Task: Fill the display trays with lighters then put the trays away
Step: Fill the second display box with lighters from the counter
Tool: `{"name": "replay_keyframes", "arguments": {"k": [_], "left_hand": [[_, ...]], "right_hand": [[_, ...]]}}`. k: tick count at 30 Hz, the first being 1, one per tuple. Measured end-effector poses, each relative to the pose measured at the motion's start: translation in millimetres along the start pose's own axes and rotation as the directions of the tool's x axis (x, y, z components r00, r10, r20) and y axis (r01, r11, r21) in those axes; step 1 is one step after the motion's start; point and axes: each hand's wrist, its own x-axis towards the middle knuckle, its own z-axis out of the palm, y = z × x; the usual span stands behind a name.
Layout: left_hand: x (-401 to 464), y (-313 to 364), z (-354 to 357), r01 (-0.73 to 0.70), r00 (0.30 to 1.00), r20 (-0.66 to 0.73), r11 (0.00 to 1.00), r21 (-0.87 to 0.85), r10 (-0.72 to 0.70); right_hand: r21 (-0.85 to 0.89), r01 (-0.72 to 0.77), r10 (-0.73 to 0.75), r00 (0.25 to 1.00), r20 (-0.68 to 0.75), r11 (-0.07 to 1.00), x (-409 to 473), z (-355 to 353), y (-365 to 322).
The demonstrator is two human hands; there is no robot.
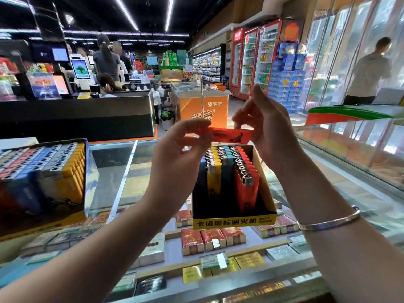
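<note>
A yellow-fronted display tray (234, 221) stands on the glass counter, partly filled with rows of blue, yellow, light-blue and red lighters. Above its back edge I hold a red lighter (227, 135) sideways between both hands. My left hand (179, 154) pinches its left end and my right hand (271, 130) grips its right end. A second, larger tray (87, 171) full of grey, blue, red and yellow lighters sits at the left of the counter.
The glass counter (131, 171) shows cigarette packs beneath. A second glass case (349, 154) runs along the right. Beyond are a dark checkout desk (76, 119) with people, an orange freezer (203, 108) and drink fridges.
</note>
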Motion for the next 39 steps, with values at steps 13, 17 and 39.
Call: {"name": "replay_keyframes", "arguments": {"k": [13, 17, 39], "left_hand": [[-18.5, 1.6, 13.5, -0.573, 0.81, 0.386, 0.735, 0.362, 0.442], [-20.9, -2.8, 15.7, -0.617, 0.771, 0.455, 0.702, 0.357, 0.445], [-20.2, 1.7, 19.1, -0.634, 0.744, 0.592, 0.608, 0.478, 0.311]], "right_hand": [[-0.139, -0.074, 0.05, 0.984, -0.172, 0.988, 1.2, -3.9, 1.3], [-0.405, -0.132, 0.016, 0.961, -0.277, 0.905, 3.9, -6.3, 10.4], [-0.546, -0.382, 0.381, 0.917, -0.122, 0.746, 5.7, -15.6, 26.2]]}}
